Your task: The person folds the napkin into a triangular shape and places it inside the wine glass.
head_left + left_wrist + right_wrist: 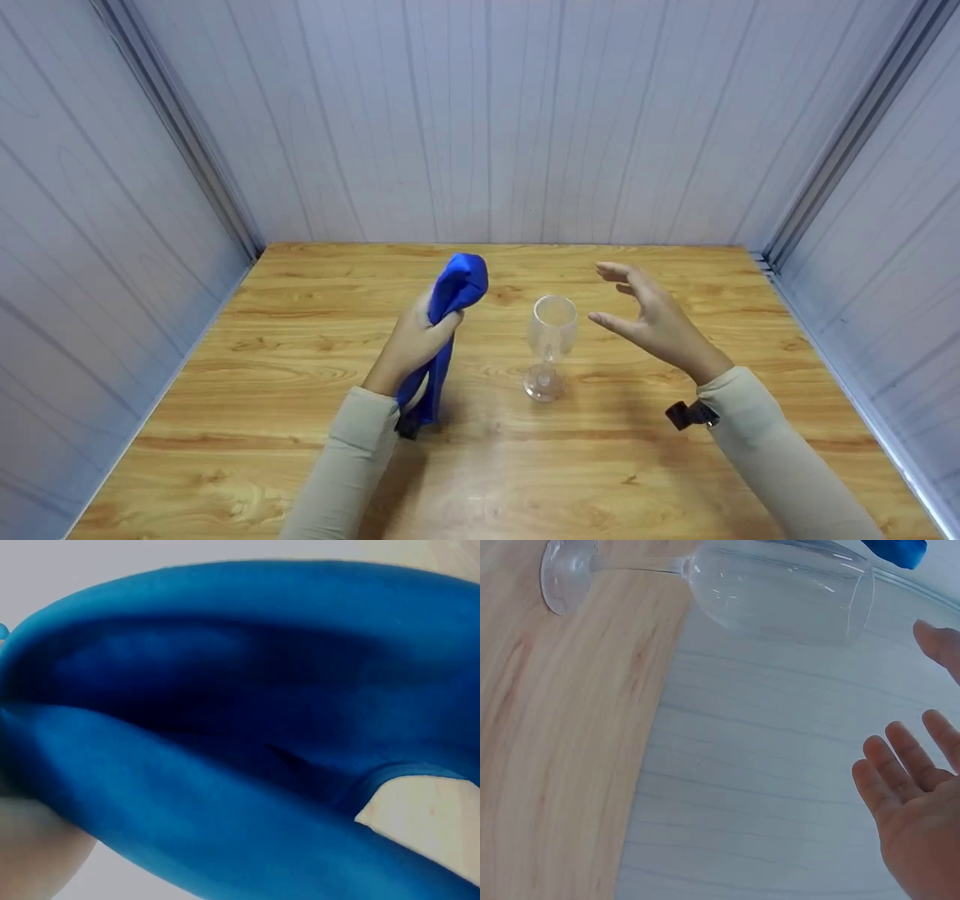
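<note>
A blue cloth (463, 281) is gripped in my left hand (418, 337), bunched above the thumb and hanging down below the wrist. Its folds (225, 787) fill most of the left wrist view and hide most of that hand's fingers. To the right of the cloth, a clear stemmed wine glass (553, 330) stands upright on the table. My right hand (660, 319) is just right of the glass bowl, held above the table with thumb and fingers spread apart. In the right wrist view a gap shows between the wine glass (780, 592) and the right hand (922, 802).
The wood-grain table (262, 420) meets a pale panelled wall (465, 135) at the back, with further panels at left and right. A small dark device (691, 415) is strapped at the right wrist.
</note>
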The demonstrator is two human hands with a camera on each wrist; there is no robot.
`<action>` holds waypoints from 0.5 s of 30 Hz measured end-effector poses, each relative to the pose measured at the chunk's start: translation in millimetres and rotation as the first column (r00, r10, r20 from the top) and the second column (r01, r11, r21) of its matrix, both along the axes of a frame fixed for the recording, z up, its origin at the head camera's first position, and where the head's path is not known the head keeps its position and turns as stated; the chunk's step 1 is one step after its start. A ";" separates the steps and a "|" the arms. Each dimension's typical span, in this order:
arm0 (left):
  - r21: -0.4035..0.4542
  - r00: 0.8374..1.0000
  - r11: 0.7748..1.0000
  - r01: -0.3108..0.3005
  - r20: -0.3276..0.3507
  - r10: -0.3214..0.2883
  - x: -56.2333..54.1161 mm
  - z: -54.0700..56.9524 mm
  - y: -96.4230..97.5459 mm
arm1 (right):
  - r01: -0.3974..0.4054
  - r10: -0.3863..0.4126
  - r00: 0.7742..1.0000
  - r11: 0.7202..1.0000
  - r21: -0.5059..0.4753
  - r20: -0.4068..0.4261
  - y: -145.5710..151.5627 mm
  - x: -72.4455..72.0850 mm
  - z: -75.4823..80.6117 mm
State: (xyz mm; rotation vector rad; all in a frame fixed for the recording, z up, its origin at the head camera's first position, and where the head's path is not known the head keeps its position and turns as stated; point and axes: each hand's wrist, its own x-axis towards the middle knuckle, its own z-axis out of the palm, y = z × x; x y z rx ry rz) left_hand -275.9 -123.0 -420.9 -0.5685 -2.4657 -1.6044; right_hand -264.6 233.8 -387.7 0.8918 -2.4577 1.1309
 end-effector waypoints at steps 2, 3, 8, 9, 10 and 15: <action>0.003 0.999 0.999 0.034 -0.025 -0.033 0.3 2.4 2.9 | -0.004 0.005 0.998 1.000 0.021 -0.062 -1.9 -0.9 2.7; 0.004 0.998 0.999 0.049 -0.037 -0.049 0.3 3.5 4.3 | -0.005 0.008 0.996 0.999 0.033 -0.093 -3.0 -1.5 4.0; -0.023 0.989 0.997 0.076 -0.127 -0.079 -1.0 6.4 11.9 | -0.014 0.034 0.969 0.997 0.080 -0.247 -9.0 -6.0 9.7; -0.038 0.987 0.997 0.066 -0.146 -0.071 -1.6 6.4 13.5 | -0.015 0.039 0.961 0.996 0.091 -0.273 -10.7 -6.5 11.0; -0.049 0.985 0.997 0.057 -0.162 -0.065 -1.9 6.5 14.9 | -0.014 0.044 0.954 0.995 0.103 -0.296 -12.4 -7.0 12.1; -0.086 0.980 0.996 0.020 -0.197 -0.037 -2.4 8.4 22.4 | -0.021 0.081 0.925 0.986 0.163 -0.372 -23.9 -8.4 17.3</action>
